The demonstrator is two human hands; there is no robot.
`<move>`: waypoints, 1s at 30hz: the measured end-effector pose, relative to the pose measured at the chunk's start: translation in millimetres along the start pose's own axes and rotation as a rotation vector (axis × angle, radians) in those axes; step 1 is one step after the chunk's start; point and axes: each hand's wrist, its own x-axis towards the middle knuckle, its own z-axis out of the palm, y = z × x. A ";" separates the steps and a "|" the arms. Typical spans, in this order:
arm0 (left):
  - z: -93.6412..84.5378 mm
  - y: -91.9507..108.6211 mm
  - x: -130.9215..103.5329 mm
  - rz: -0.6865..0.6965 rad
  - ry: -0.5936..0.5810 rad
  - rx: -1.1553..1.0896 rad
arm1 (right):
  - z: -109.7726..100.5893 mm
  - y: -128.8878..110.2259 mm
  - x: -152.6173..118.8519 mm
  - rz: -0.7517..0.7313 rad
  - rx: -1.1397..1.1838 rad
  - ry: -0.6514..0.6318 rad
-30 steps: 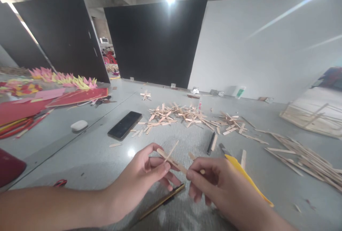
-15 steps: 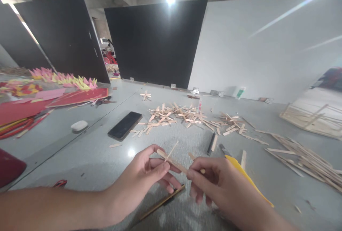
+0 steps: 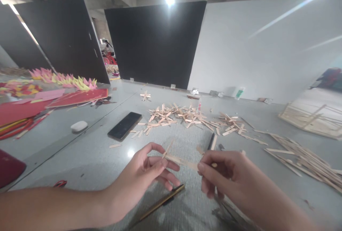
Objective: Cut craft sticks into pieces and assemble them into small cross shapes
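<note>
My left hand [image 3: 143, 177] is closed in a pinch on a small crosspiece of flat wooden sticks [image 3: 168, 149], held above the table. My right hand [image 3: 227, 175] has thumb and fingertips closed on the end of a wooden stick [image 3: 187, 163], which reaches across toward the left fingertips and is blurred. Whether it still touches the crosspiece I cannot tell. Another stick end [image 3: 199, 149] and a rounded tip [image 3: 214, 165] show at the right fingers. Below the hands lies a gold-and-black pen [image 3: 162, 201]. Behind the right hand stands out a black marker [image 3: 211, 142] on the table.
A loose heap of short sticks [image 3: 184, 115] lies ahead, with a phone [image 3: 125, 126] and white earbud case [image 3: 79, 126] to its left. Long wooden strips [image 3: 307, 158] lie at right. Red sheets [image 3: 80, 96] cover the left side. A dark panel [image 3: 157, 44] stands behind.
My right hand has moved right and slightly up, drawing the stick's end with it, and now covers the yellow-handled tool. The left hand has barely moved; its crosspiece has tilted.
</note>
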 end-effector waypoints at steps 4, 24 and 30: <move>-0.1 1.1 1.0 0.000 0.006 0.021 | -9.6 6.4 -0.3 -0.052 -0.100 0.067; -2.9 7.3 1.9 0.126 -0.028 0.399 | -28.0 11.8 -7.5 -0.253 -0.368 0.071; -1.7 8.1 -0.2 0.078 -0.085 0.343 | -36.1 11.9 -12.3 -0.288 -0.361 0.053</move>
